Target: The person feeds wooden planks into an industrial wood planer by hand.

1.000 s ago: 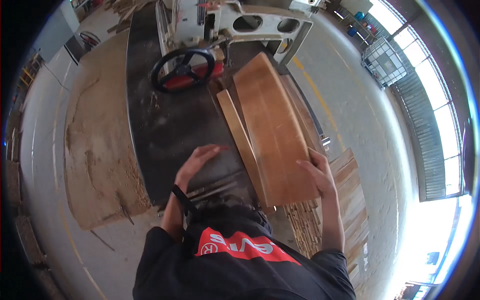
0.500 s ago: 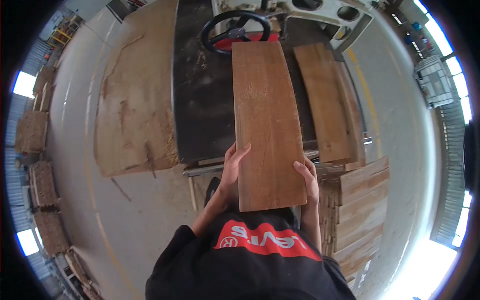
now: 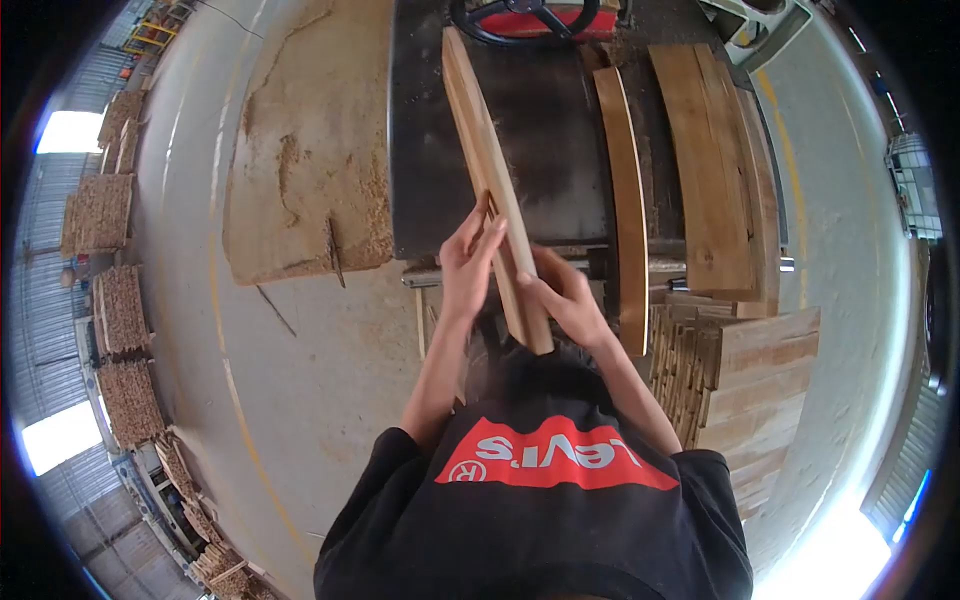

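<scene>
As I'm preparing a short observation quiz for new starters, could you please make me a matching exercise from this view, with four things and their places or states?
Things
1. Held wood
2. Handwheel
3. Narrow strip
4. Wood stack

Places or states
A. Resting on the dark table and jutting past its near edge
B. Black and round, cut off by the picture's top edge
C. In layers, just below the table's near right corner in the picture
D. Between the left hand and right hand

Right pairs: 1-D, 2-B, 3-A, 4-C
</scene>
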Demonstrator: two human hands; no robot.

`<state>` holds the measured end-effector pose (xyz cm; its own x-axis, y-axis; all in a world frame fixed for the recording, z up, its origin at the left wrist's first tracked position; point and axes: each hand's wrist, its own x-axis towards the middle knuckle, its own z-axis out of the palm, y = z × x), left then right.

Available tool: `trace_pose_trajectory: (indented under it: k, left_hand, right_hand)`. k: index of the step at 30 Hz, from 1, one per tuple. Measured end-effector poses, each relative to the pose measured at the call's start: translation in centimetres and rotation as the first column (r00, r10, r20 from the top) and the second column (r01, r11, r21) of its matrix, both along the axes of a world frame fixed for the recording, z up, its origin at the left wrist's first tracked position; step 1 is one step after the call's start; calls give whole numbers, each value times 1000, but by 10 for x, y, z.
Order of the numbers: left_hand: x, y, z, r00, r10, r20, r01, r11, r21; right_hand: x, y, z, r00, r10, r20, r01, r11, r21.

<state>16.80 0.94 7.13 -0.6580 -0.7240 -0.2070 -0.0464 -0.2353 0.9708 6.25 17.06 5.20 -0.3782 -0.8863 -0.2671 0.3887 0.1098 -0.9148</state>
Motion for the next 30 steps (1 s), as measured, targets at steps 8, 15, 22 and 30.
trace_pose_trajectory:
  k: [8, 15, 22, 30]
  left_hand:
    - [73, 42, -64, 748, -225, 624, 622, 566, -541]
    - [70, 58, -89, 842, -194, 504, 515, 568, -641]
    - [81, 50, -99, 865, -111, 489, 476, 491, -729]
    - [92, 32, -82, 808, -110, 579, 547, 504, -668]
  right_hand:
    - [-33, 3, -2, 821, -227, -524, 209, 973, -95]
    - [-49, 8, 13, 706, -139, -695, 183, 983, -11]
    - [-35, 15, -65, 702, -255, -665, 372, 928, 36]
    - [-4, 27, -63, 630, -239, -739, 426, 902, 72]
